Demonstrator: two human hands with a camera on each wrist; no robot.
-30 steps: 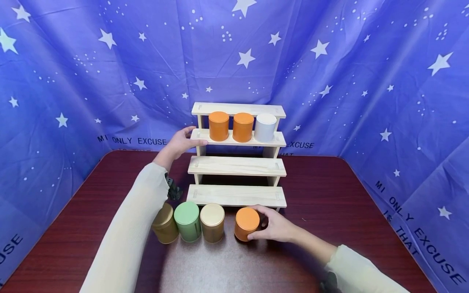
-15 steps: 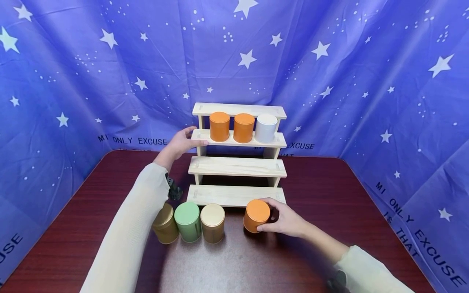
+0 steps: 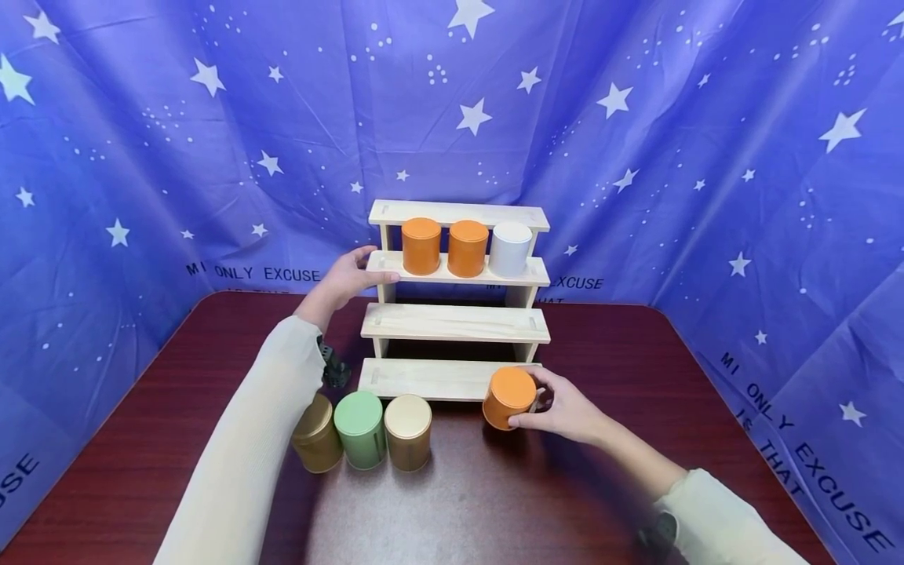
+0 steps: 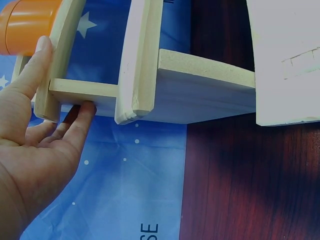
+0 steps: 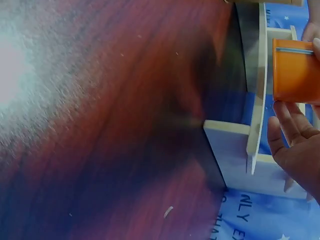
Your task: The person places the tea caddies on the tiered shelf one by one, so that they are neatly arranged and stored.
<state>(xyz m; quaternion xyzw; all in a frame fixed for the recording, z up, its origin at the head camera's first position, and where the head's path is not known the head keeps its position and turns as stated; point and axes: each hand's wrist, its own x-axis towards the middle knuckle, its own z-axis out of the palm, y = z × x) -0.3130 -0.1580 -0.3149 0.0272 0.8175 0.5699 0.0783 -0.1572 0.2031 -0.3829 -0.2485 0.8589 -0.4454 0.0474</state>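
Note:
My right hand (image 3: 565, 408) grips an orange lidded tin (image 3: 510, 398) from its right side, at the right end of the lowest step. In the right wrist view the tin (image 5: 296, 72) is partly cut off by the frame edge. My left hand (image 3: 349, 276) holds the left end of a pale wooden step rack (image 3: 455, 322) at its second board from the top. Its thumb (image 4: 35, 70) lies along that board and other fingers reach round the side support. Two orange tins (image 3: 421, 247) and a white tin (image 3: 510, 249) stand on that board.
A dark gold tin (image 3: 317, 435), a green tin (image 3: 361, 431) and a brown tin with a pale gold lid (image 3: 408, 434) stand in a row before the rack. The dark red table (image 3: 621, 353) meets a blue star-printed curtain (image 3: 636, 220) behind.
My right hand has carried the orange tin to the right and toward the rack, up off the table beside the lowest step. The left hand keeps its hold on the rack.

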